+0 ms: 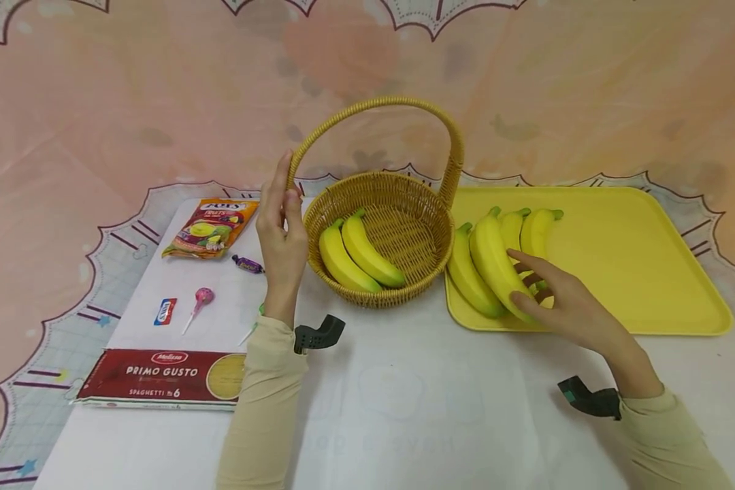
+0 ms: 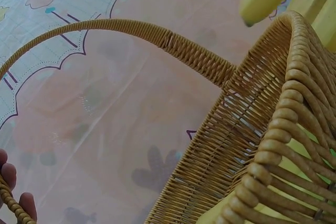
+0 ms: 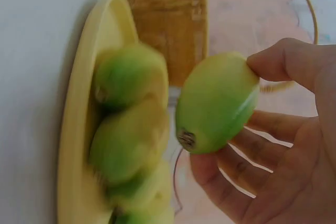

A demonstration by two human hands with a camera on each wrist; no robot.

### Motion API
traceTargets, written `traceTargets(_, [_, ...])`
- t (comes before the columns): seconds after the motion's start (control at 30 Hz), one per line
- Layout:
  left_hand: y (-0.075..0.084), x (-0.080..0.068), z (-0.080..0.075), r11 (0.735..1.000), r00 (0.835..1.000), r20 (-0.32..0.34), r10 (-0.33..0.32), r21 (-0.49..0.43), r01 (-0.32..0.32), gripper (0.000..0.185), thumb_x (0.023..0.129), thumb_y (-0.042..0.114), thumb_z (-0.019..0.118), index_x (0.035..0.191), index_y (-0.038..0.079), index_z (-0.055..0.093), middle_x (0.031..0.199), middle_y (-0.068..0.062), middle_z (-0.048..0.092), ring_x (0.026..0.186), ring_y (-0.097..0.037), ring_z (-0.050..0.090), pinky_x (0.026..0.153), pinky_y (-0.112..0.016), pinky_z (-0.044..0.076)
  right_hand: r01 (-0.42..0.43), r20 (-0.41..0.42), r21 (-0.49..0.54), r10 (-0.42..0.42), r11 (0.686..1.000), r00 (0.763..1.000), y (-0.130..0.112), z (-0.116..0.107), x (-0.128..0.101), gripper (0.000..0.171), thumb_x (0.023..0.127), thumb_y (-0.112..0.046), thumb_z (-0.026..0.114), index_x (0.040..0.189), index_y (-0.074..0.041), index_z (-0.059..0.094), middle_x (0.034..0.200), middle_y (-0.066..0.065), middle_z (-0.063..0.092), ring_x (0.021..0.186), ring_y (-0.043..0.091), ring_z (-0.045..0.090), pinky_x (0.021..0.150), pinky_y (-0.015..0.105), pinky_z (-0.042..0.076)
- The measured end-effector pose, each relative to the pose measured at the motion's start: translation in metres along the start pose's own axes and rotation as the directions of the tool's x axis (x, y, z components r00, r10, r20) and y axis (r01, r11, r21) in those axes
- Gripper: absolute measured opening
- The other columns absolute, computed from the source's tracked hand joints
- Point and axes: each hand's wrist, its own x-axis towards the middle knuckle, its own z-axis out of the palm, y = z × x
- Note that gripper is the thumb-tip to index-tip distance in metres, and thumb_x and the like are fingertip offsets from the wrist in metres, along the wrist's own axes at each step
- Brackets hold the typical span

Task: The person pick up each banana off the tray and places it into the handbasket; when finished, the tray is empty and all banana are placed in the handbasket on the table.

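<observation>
A wicker basket (image 1: pixel 376 182) with a tall handle (image 1: pixel 404 102) stands mid-table and holds two bananas (image 1: pixel 358 255). My left hand (image 1: pixel 284 218) stands upright at the basket's left side, straight fingers resting against the handle's base. The left wrist view shows its fingertips (image 2: pixel 26 204) beside the handle (image 2: pixel 157 32) and the basket wall (image 2: pixel 247 129). To the right, a yellow tray (image 1: pixel 637 258) carries several bananas. My right hand (image 1: pixel 545 292) grips one banana (image 1: pixel 493 262) near its lower end. In the right wrist view, thumb and fingers pinch that banana (image 3: pixel 218 103) apart from the others (image 3: pixel 131 135).
Left of the basket lie a candy bag (image 1: pixel 211 226), a wrapped sweet (image 1: pixel 248 264), a pink lollipop (image 1: pixel 202 298) and a small red-blue packet (image 1: pixel 165 311). A red spaghetti box (image 1: pixel 165 378) lies near the front left edge. The tray's right half is bare.
</observation>
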Motion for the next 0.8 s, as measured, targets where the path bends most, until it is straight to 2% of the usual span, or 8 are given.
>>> traceTargets(0.23, [-0.002, 0.000, 0.000, 1.000, 1.000, -0.008, 0.019, -0.005, -0.019, 0.039, 0.101, 0.014, 0.042, 0.139, 0.019, 0.048, 0.094, -0.012, 0.049, 0.084, -0.010, 0.042, 0.072, -0.022, 0.035, 0.085, -0.023, -0.006, -0.085, 0.996, 0.996, -0.025, 0.012, 0.020, 0.058, 0.092, -0.027, 0.060, 0.144, -0.013, 0.039, 0.130, 0.007, 0.054, 0.103, 0.017, 0.052, 0.078, 0.024, 0.046])
traceTargets(0.4, [-0.003, -0.002, 0.003, 1.000, 1.000, -0.005, 0.027, -0.002, -0.027, 0.039, 0.101, 0.015, 0.042, 0.139, 0.019, 0.048, 0.093, -0.014, 0.049, 0.085, -0.009, 0.041, 0.073, -0.023, 0.034, 0.094, -0.018, 0.004, -0.094, 0.996, 0.995, -0.042, 0.022, 0.039, 0.056, 0.092, -0.032, 0.060, 0.142, -0.014, 0.043, 0.124, 0.006, 0.057, 0.103, 0.019, 0.053, 0.080, 0.034, 0.048])
traceTargets(0.6, [-0.003, -0.003, 0.003, 1.000, 1.000, -0.018, 0.023, -0.005, -0.023, 0.039, 0.101, 0.014, 0.042, 0.139, 0.019, 0.049, 0.091, -0.011, 0.047, 0.082, -0.009, 0.041, 0.072, -0.023, 0.034, 0.086, 0.002, -0.013, -0.086, 0.996, 0.996, -0.062, 0.033, 0.073, 0.057, 0.092, -0.040, 0.056, 0.142, -0.018, 0.043, 0.121, 0.004, 0.058, 0.102, 0.019, 0.053, 0.083, 0.039, 0.045])
traceTargets(0.73, [-0.001, -0.003, 0.002, 1.000, 1.000, -0.015, 0.016, -0.015, -0.016, 0.039, 0.101, 0.014, 0.042, 0.140, 0.019, 0.048, 0.092, -0.010, 0.047, 0.084, -0.008, 0.041, 0.073, -0.022, 0.035, 0.114, -0.021, -0.059, -0.116, 0.992, 0.993, -0.075, 0.041, 0.096, 0.055, 0.092, -0.037, 0.056, 0.141, -0.014, 0.045, 0.123, 0.006, 0.058, 0.100, 0.021, 0.054, 0.084, 0.039, 0.044])
traceTargets(0.8, [0.000, -0.003, 0.002, 1.000, 1.000, -0.015, 0.010, -0.018, -0.010, 0.040, 0.101, 0.013, 0.042, 0.140, 0.018, 0.048, 0.093, -0.011, 0.048, 0.084, -0.008, 0.041, 0.073, -0.022, 0.035, 0.119, -0.022, -0.075, -0.121, 0.990, 0.992, -0.080, 0.045, 0.108, 0.054, 0.092, -0.035, 0.057, 0.139, -0.012, 0.047, 0.122, 0.008, 0.058, 0.094, 0.022, 0.055, 0.080, 0.038, 0.045])
